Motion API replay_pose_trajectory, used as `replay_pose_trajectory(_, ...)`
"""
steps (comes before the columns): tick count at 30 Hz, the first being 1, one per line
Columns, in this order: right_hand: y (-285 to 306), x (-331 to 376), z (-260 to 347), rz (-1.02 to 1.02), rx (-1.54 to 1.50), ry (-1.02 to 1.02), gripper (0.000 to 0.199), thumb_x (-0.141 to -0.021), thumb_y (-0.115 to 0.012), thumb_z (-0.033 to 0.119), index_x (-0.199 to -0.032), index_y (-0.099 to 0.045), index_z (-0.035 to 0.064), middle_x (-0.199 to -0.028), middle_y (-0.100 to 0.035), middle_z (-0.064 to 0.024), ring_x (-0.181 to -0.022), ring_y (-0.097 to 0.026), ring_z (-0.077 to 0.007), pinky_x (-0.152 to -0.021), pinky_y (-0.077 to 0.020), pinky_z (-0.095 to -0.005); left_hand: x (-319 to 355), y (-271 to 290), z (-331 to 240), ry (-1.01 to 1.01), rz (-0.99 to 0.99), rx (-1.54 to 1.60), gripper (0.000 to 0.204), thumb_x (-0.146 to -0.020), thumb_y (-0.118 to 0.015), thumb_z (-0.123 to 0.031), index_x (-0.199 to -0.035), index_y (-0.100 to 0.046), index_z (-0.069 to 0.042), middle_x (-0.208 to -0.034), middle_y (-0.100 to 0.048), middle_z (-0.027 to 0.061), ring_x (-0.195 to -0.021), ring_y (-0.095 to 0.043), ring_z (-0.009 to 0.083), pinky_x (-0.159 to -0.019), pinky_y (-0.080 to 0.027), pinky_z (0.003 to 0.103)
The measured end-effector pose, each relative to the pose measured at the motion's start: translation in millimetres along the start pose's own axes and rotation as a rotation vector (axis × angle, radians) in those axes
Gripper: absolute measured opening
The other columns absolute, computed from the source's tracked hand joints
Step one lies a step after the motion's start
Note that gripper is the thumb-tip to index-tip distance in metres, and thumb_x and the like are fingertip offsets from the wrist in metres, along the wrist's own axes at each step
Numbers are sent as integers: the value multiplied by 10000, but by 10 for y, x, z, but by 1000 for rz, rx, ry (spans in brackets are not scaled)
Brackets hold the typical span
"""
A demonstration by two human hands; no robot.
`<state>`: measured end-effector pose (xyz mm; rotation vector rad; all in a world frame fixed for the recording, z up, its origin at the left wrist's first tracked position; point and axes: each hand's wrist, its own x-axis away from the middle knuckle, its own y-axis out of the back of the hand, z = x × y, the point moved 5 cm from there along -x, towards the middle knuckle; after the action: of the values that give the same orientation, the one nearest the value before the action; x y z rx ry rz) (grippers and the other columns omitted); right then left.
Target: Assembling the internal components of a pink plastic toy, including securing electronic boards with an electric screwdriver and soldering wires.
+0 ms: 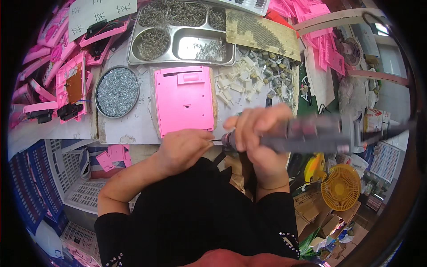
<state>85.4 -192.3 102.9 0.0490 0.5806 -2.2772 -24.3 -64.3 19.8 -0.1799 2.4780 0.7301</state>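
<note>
The right hand (pixel 262 133) is wrapped round a dark power driver (pixel 307 138), blurred, the tool lying almost level with its bit turned toward the left hand. That left hand (pixel 183 149) is curled, fingertips pinched close beside the bit, perhaps to steady or feed it; I cannot tell whether they hold something small. Its knuckles overlap the near edge of a pink panel (pixel 184 107), which lies flat by the tabletop's (pixel 129 133) near edge, probably for easy reach. The panel is smooth, matte plastic, squarish, with a slot and a raised block at its far end, resting on a rough-edged brownish pad (pixel 215 107).

Left of it, a round dish (pixel 138 95) keeps glinting little screws (pixel 116 91) corralled. Toward the far edge, a shiny steel tray (pixel 132 53) separates wiry metal bits (pixel 153 43) by compartment. To the right spill white plastic pieces (pixel 235 80) and stubby grey metallic ones (pixel 273 73); glossy pink mouldings (pixel 49 62) heap at the far left corner.
</note>
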Motion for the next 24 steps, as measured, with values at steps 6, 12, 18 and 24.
replay_pose_trajectory(6,263,-79,-117,-93,214,-189,326,-889,-743,122,-1086,-486,79,-742,-586,-46,-670,-578,-176,-893,-560,-477,-223,259,414,49,91,-225,177,-835,-752,-17,-971,-639,-26,-1209,-723,152,-1117,-701,325,-955,-558,478)
replay_pose_trajectory(12,289,194,-346,85,261,-66,215,-956,-670,82,-1087,-499,70,-725,-580,-55,-638,-566,-159,-759,-542,-411,-189,116,561,-14,273,-299,161,-861,-706,-78,-983,-611,-29,-1274,-708,115,-1254,-643,309,-1091,-500,507)
replay_pose_trajectory(18,231,202,-438,105,184,-53,155,-933,-646,11,-1022,-536,75,-739,-595,-55,-656,-578,-173,-770,-543,-413,-177,113,568,1,265,-295,141,-873,-677,-93,-973,-602,-26,-1269,-708,113,-1260,-640,295,-1097,-498,504)
replay_pose_trajectory(24,186,159,-506,200,324,87,131,-893,-656,-6,-886,-540,54,-645,-595,-79,-592,-580,-203,-658,-551,-401,-195,122,546,1,262,-265,154,-863,-711,-86,-946,-593,-32,-1267,-711,128,-1250,-646,323,-1086,-498,522)
